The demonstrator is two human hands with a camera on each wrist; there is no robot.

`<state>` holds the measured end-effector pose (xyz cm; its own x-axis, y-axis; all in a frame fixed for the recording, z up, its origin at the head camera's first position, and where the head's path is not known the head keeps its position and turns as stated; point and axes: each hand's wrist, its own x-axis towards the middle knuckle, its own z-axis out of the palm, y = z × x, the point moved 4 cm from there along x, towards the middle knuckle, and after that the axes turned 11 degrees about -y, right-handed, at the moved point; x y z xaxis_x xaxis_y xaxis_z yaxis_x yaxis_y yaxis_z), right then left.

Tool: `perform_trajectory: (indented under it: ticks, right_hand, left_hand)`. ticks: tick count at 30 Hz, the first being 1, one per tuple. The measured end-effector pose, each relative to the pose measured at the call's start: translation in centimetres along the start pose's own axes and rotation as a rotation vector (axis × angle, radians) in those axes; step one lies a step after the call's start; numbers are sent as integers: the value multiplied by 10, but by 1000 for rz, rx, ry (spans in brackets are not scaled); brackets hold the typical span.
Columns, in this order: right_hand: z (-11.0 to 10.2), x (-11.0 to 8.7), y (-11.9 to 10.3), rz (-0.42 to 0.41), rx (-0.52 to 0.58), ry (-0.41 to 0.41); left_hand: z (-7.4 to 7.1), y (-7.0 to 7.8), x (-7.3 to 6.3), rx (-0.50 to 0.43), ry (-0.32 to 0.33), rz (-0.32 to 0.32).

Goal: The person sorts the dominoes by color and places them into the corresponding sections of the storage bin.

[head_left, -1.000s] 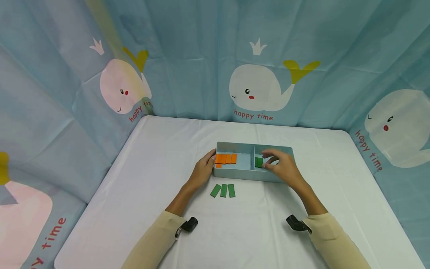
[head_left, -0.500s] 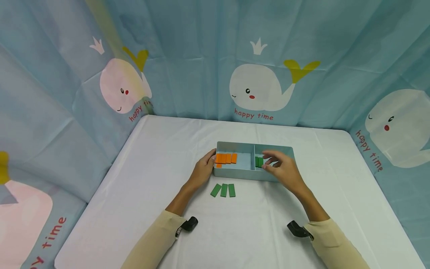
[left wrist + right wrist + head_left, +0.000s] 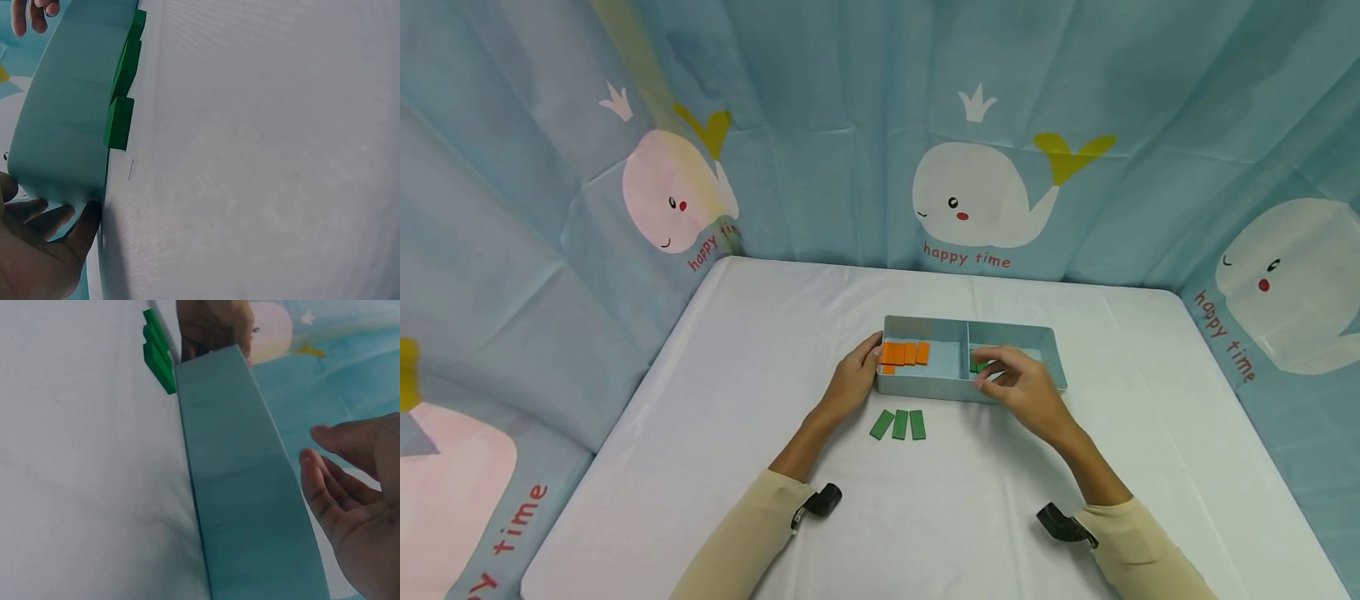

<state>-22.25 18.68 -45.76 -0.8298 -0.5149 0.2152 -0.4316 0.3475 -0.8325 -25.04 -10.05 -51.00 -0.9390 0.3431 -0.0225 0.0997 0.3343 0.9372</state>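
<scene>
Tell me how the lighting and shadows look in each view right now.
Head view: brightest, with a soft shadow on the white table below the right hand; left wrist view: dimmer, a shadow beside the left hand; right wrist view: also dim, faint shadow alongside the blue-green box.

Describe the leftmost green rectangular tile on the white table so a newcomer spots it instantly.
On the white table in the head view, find the pale blue-green rectangular box with two compartments. Before its left end lie three green rectangular tiles. The leftmost tile slants, its far end rightward, while its two neighbours lie nearly straight.
</scene>
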Motion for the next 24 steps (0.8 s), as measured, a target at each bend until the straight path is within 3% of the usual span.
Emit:
perform_trajectory:
  ticks: [9,24]
  right_hand:
    - [19,-2,-4,-10,26,-101]
    - [47,-3,-2,-26,27,-203]
  left_hand:
    - [-1,0,0,3,3,0]
    - [0,2,-1,2,3,11]
